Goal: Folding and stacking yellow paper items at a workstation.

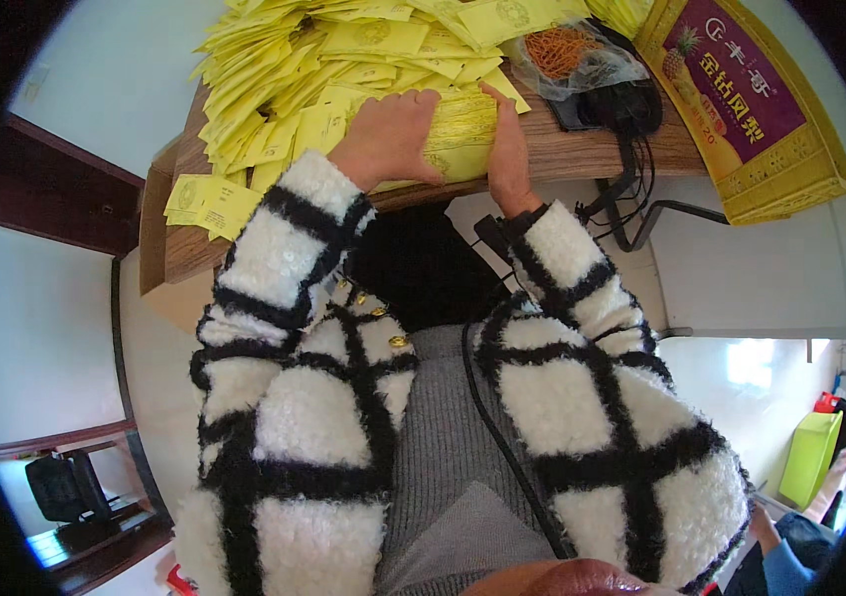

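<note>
Head view: wooden surface (pixel 582 154) covered by loose yellow envelopes (pixel 343 50). Envelope stack (pixel 458 134) gripped at near edge of surface between left hand (pixel 388 139) and right hand (pixel 507 149), both closed on it. Clear bag of orange rubber bands (pixel 567 55) and yellow cardboard box (pixel 751 99) seen at right. Pale floor (pixel 55 328), green bin (pixel 808 457) noted.

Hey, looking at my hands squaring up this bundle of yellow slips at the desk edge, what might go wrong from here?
1. The bundle of yellow slips, pressed between the left hand and right hand, sits at the desk edge; it may slip off.
2. Loose yellow slips overhang the left corner and may fall.
3. The big pile behind could slide into the bundle.
</note>
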A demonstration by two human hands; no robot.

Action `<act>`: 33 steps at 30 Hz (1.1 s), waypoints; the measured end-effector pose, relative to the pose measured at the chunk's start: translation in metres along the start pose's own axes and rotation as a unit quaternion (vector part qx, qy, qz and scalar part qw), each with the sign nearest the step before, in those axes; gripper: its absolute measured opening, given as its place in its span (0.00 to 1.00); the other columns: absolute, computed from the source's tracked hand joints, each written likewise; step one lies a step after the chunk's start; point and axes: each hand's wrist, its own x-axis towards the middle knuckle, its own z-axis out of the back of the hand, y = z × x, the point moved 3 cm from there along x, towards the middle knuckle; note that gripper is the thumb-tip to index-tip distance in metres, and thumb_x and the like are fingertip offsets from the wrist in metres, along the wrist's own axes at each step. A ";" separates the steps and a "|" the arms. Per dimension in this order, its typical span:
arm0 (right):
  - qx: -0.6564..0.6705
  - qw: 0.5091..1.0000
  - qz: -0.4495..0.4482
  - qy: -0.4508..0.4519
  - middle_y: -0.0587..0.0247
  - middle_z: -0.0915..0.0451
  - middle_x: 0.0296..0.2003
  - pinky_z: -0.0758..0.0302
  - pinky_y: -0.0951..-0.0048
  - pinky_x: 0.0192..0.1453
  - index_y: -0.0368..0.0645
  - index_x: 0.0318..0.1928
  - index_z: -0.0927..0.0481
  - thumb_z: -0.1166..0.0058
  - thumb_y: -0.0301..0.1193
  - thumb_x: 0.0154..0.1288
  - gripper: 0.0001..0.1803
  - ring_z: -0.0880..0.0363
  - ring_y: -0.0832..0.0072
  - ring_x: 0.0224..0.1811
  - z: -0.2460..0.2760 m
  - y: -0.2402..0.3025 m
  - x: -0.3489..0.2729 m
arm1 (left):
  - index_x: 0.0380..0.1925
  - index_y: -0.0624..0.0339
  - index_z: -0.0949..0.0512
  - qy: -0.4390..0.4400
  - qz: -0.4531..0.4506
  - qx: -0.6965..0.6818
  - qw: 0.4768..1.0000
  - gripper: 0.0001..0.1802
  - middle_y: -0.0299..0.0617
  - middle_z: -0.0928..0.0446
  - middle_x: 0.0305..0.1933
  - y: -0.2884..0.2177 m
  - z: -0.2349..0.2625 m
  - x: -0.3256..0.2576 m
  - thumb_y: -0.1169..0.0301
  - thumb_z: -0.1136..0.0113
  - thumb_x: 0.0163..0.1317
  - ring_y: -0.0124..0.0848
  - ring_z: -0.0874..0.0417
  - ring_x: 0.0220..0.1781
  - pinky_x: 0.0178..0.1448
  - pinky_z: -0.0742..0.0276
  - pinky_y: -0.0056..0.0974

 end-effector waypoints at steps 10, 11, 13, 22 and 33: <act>-0.010 1.000 0.014 -0.003 0.55 0.27 0.58 0.36 0.72 0.67 0.37 0.65 0.31 0.78 0.45 0.83 0.30 0.30 0.71 0.60 0.001 -0.008 -0.001 | 0.45 0.63 0.29 0.012 0.002 -0.033 0.999 0.38 0.56 0.21 0.43 0.004 0.003 0.001 0.52 0.22 0.39 0.53 0.18 0.49 0.50 0.22 0.49; -0.010 1.000 0.012 -0.003 0.55 0.27 0.58 0.36 0.72 0.67 0.37 0.65 0.31 0.78 0.45 0.83 0.30 0.30 0.71 0.60 0.002 -0.010 -0.001 | 0.45 0.62 0.29 -0.011 0.008 -0.023 1.000 0.38 0.55 0.21 0.43 0.000 0.008 0.000 0.53 0.22 0.38 0.53 0.18 0.48 0.49 0.22 0.49; 0.094 0.995 -0.029 -0.015 0.55 0.29 0.61 0.37 0.71 0.69 0.37 0.66 0.32 0.76 0.44 0.83 0.29 0.32 0.70 0.61 0.003 -0.014 0.002 | 0.45 0.62 0.29 -0.030 0.013 -0.015 0.999 0.38 0.55 0.21 0.42 -0.004 0.008 0.000 0.54 0.22 0.38 0.53 0.18 0.48 0.49 0.22 0.50; -0.001 1.000 0.021 -0.003 0.48 0.26 0.57 0.34 0.69 0.66 0.33 0.64 0.32 0.59 0.43 0.79 0.27 0.30 0.67 0.60 -0.002 -0.004 -0.001 | 0.47 0.65 0.30 -0.020 0.015 0.000 1.000 0.40 0.56 0.21 0.45 0.003 -0.003 0.001 0.55 0.21 0.38 0.54 0.19 0.50 0.51 0.22 0.50; 0.166 0.973 -0.157 -0.028 0.65 0.22 0.42 0.28 0.74 0.48 0.34 0.50 0.23 0.48 0.42 0.74 0.21 0.27 0.79 0.42 -0.006 -0.007 0.007 | 0.51 0.65 0.31 -0.003 0.055 0.050 0.997 0.42 0.54 0.23 0.47 -0.012 0.004 -0.009 0.52 0.22 0.41 0.51 0.20 0.52 0.52 0.22 0.48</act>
